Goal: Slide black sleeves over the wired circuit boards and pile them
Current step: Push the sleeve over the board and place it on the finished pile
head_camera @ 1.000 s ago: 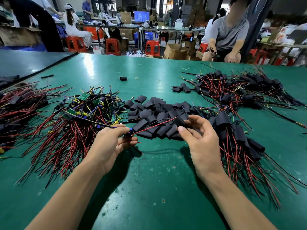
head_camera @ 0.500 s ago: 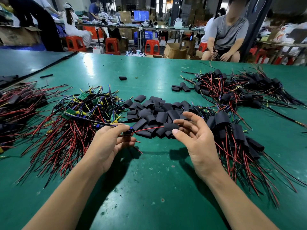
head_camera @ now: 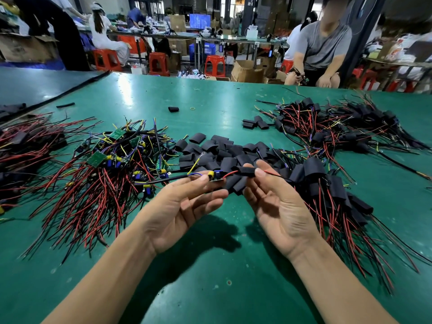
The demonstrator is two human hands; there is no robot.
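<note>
My left hand [head_camera: 182, 206] was palm up, and its thumb and forefinger pinched the small circuit board [head_camera: 214, 177] at the edge; the other fingers lay loosely spread under it. My right hand [head_camera: 280, 211] was also palm up, and its thumb and fingertips pinched one black sleeve [head_camera: 246, 171], with the rest of the hand relaxed. Both were held a little above the green table [head_camera: 210, 265].

The relation that mattered was this: the sleeve sat on the red and black wires [head_camera: 273, 173], just beside the board on its right side, with a short piece of red wire showing between them. The long axis of the sleeve ran left to right, in line with the wires and the board. I judged that the next move needed the right hand to push the sleeve leftward along the wires while the left hand kept the board steady, so the mouth of the sleeve would meet the end of the board straight.

The sleeved pile [head_camera: 332, 185] lay at the right, nearer to my right hand. The loose sleeves [head_camera: 224, 150] lay behind both hands, and the bare boards [head_camera: 109, 157] at the left.
</note>
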